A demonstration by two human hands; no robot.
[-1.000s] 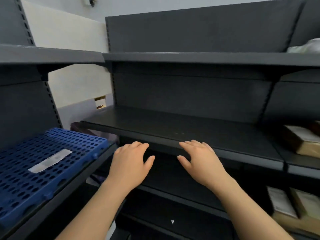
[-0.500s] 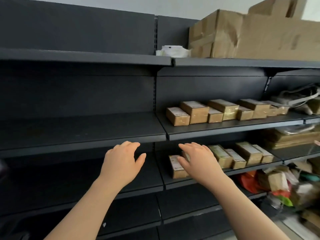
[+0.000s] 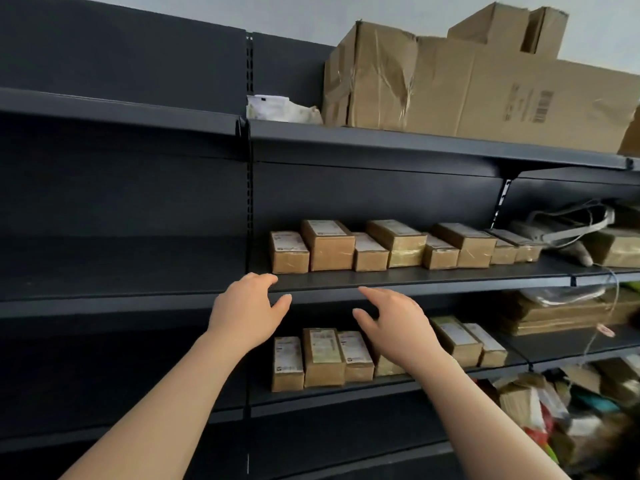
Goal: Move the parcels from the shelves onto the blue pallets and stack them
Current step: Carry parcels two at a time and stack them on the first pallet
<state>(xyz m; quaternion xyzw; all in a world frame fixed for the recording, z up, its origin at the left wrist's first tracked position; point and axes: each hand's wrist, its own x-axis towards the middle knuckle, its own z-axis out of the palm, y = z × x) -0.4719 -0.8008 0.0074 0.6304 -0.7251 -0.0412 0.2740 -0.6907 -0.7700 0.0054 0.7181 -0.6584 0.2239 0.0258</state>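
- Our left hand (image 3: pixel 247 311) and right hand (image 3: pixel 394 323) are both raised in front of the shelving. Their fingers are spread and loosely bent, and they hold nothing. Neither touches a parcel.
- Just beyond our fingertips runs the front lip of the middle shelf (image 3: pixel 433 280). Set back from that lip stands the upper row of parcels (image 3: pixel 327 249): small brown boxes side by side, labels facing up.
- Below our hands, the lower row of parcels (image 3: pixel 322 358) sits on the next shelf down, packed the same way. Our right wrist hides part of it.
- We judge that we hold our hands apart and open so they can close on the two sides of a parcel, or of several pressed together. The leftmost boxes of the upper row lie nearest, above the gap between our hands.
- High above our hands, large cardboard boxes (image 3: pixel 485 88) and a white bag (image 3: pixel 282 109) sit on the top shelf. They look bulky, and we would leave them for later.
- The blue pallets are not in view, so every parcel seen here has yet to be carried. We expect to turn away from the shelving once we have a load.
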